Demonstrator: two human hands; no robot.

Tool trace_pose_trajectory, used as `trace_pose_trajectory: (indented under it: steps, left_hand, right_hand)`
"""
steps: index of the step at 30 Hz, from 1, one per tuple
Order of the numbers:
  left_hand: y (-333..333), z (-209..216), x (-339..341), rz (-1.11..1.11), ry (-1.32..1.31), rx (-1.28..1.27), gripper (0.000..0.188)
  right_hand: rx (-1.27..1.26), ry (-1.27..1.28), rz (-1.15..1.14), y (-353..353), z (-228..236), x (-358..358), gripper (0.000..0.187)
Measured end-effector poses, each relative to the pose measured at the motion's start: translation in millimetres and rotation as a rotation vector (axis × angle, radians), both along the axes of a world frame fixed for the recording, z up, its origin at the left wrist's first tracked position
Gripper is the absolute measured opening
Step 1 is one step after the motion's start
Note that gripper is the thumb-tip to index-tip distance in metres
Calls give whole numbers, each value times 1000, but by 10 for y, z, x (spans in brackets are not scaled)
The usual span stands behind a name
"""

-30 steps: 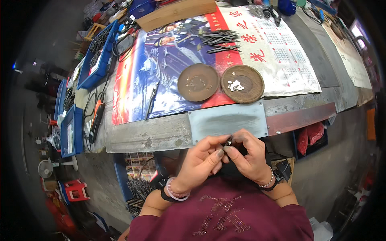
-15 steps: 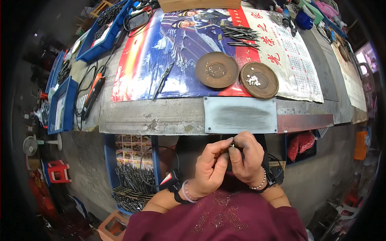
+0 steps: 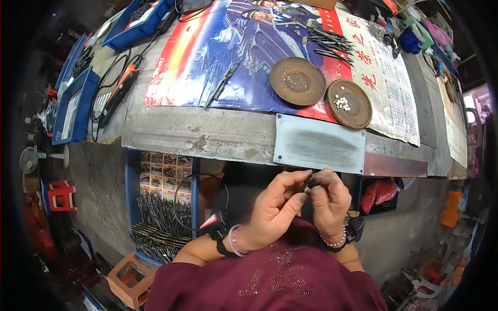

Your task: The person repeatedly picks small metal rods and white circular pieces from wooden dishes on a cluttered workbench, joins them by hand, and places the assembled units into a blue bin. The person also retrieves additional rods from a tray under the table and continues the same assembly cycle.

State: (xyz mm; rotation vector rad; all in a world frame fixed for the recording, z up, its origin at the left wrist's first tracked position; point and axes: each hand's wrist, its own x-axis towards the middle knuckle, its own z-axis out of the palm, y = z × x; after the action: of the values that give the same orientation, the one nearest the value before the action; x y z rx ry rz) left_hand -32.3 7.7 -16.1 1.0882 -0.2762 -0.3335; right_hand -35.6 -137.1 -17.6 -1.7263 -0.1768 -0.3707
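My left hand [image 3: 281, 203] and my right hand [image 3: 329, 200] meet fingertip to fingertip just below the table's front edge. Both are closed in a pinch around a small dark piece with a pale speck [image 3: 307, 189]; the fingers cover most of it, so I cannot tell its kind. Beyond them, a pale metal plate [image 3: 319, 144] with a dark smudged middle is fixed to the table edge. A round brown dish [image 3: 277, 85] holds several tiny thin pins. Touching or close beside it, a smaller brown dish [image 3: 361, 106] holds small white pellets.
A glossy poster [image 3: 181, 83] covers the tabletop, with a pile of thin black rods [image 3: 332, 41] on it. At the left lies an orange-and-black corded tool [image 3: 120, 93] near a blue bin [image 3: 78, 111]. Below the table stands a blue crate [image 3: 133, 207] full of dark rods.
The view has tilted, so the table and dishes appear shifted. My hands stay together at the table edge, with slightly altered finger positions around the small piece.
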Motion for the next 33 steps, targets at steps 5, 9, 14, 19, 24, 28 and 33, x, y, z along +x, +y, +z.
trace_pose_trajectory:
  steps: [5,9,14,19,24,28,33]
  left_hand:
    - [24,-41,12,19,4,3,36]
    - [29,-127,46,54,-78,118,35]
    - [61,-102,51,-56,60,-64,40]
    - [101,4,61,-75,-84,135,44]
    - [134,-2,60,9,-215,223,40]
    - [121,-77,47,57,-268,207,38]
    - [111,-122,-25,-15,-51,77,37]
  right_hand:
    - [-304,-107,-139,156,-72,-24,13]
    - [-497,-127,-223,271,-76,5,13]
    - [223,435,-47,112,30,17,15]
    - [44,14,49,-6,13,97,13]
    - [-136,-181,11,91,-3,171,15]
    - [-303,-238,-81,216,21,144,13]
    - [109,170,62,162,67,56,13]
